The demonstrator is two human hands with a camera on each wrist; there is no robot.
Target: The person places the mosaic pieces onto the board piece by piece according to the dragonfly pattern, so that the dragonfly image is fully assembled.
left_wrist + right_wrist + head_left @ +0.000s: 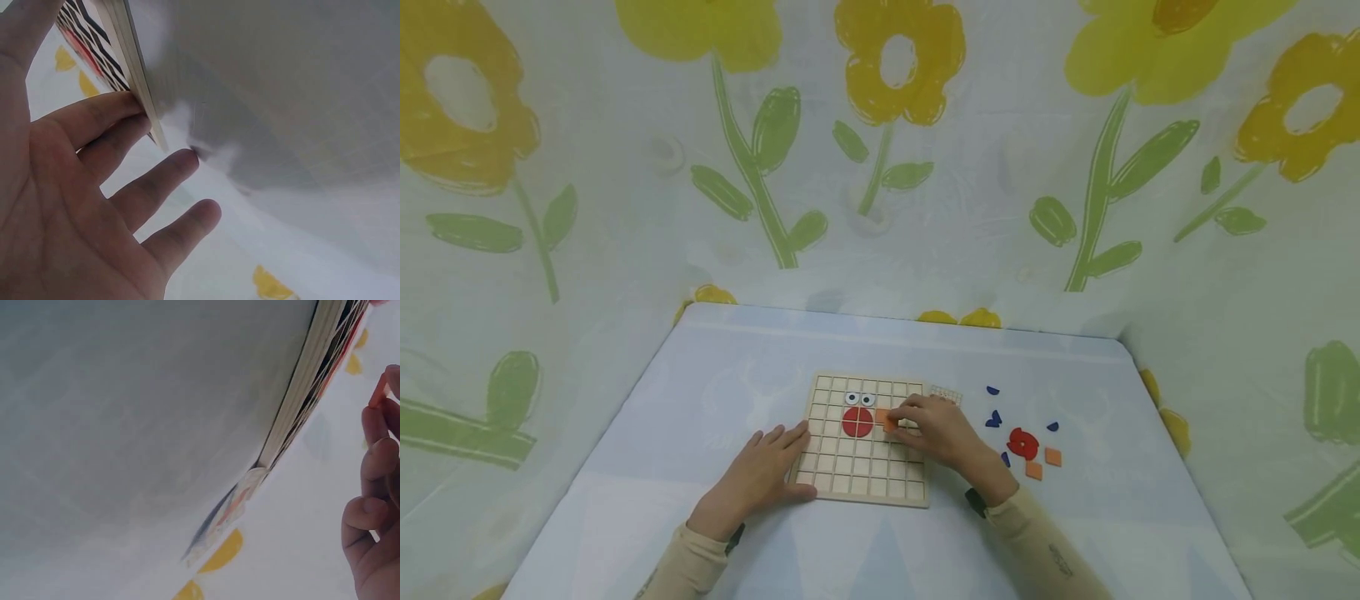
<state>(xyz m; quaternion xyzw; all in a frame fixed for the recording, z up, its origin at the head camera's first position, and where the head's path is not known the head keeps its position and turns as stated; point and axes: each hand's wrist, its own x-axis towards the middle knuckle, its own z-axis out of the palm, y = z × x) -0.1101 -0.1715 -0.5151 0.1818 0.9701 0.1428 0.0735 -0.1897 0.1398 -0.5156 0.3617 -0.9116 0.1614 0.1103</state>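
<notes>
A wooden grid board (861, 483) lies on the table. Two eye tiles (860, 399) sit in its upper cells, with a red disc of quarter pieces (857, 422) just below them. My left hand (762, 473) lies along the board's left edge, fingers extended; in the left wrist view some fingertips (134, 103) touch the board's side. Over the right part of the grid, my right hand (946, 431) pinches an orange square tile (379, 390) between thumb and finger. Orange (881, 413) also shows beside the red disc, partly covered by that hand.
Right of the board lie red curved pieces (1022, 443), two orange squares (1053, 457) and several dark blue pieces (993, 419). A small printed grid card (947, 394) lies by the board's upper right corner, partly behind my right hand. Flower-printed cloth (970, 192) surrounds the table (760, 342).
</notes>
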